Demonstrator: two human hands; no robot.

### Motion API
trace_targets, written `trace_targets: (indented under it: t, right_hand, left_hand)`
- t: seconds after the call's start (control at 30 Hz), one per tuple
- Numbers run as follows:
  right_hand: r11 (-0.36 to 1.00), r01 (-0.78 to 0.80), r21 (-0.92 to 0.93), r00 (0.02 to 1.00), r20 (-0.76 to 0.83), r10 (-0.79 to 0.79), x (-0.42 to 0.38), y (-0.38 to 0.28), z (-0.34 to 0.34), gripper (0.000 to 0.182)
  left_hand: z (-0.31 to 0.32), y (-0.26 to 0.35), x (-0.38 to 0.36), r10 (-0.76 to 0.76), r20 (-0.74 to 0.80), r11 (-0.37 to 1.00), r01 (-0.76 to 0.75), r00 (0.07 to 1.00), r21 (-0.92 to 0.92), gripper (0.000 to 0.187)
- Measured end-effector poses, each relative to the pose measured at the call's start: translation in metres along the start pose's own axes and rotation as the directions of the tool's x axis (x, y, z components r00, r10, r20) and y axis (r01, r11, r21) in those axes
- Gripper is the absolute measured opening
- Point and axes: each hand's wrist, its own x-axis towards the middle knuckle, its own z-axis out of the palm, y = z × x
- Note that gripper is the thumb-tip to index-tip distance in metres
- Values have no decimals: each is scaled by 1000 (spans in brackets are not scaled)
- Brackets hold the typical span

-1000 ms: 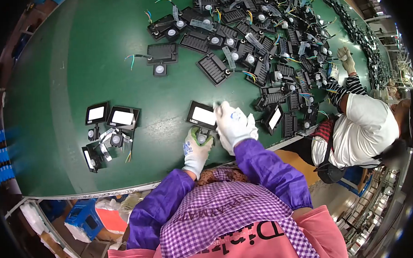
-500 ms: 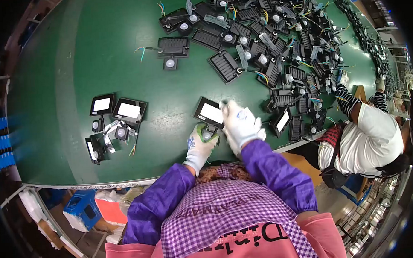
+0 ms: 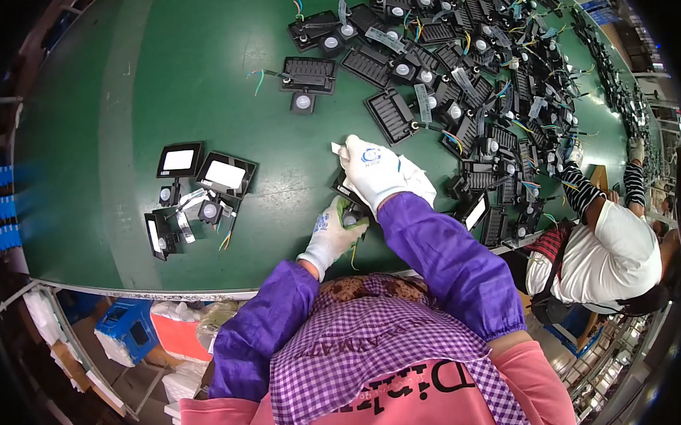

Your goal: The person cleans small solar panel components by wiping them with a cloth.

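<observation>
My left hand (image 3: 329,233), in a white glove with green fingertips, is closed around the sensor end of a black LED floodlight (image 3: 341,184). My right hand (image 3: 375,168), also gloved in white, hovers over that light and hides most of its panel. Between its thumb and fingers sticks out a small flat white piece (image 3: 336,147), whose kind I cannot make out. Left of my hands lie several floodlights face up, among them one with a white panel (image 3: 227,175) and one near the front (image 3: 159,234). Their wires and clear tags overlap.
A big pile of floodlights (image 3: 471,78) covers the right and far part of the green table (image 3: 114,245). One light (image 3: 309,77) lies face down apart from it. At the right a co-worker (image 3: 608,254) in a white shirt reaches over the table.
My right hand has moved up and left over the floodlight, covering its panel, with the white piece now showing at its fingertips. My left hand keeps its hold. The view has shifted slightly.
</observation>
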Motion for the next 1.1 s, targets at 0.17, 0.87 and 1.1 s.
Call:
trace_targets:
  t: [0.17, 0.87, 1.1]
  right_hand:
    - [988, 107, -110, 989, 115, -94, -26, 0, 18, 27]
    - [981, 46, -191, 991, 133, -20, -13, -36, -27, 32]
    - [863, -295, 410, 952, 51, 301, 33, 43, 6, 33]
  left_hand:
    - [0, -11, 6, 89, -73, 996, -87, 993, 29, 55]
    - [-5, 0, 1, -6, 17, 989, 8, 1000, -149, 53]
    - [-5, -23, 2, 24, -41, 987, -30, 999, -157, 59]
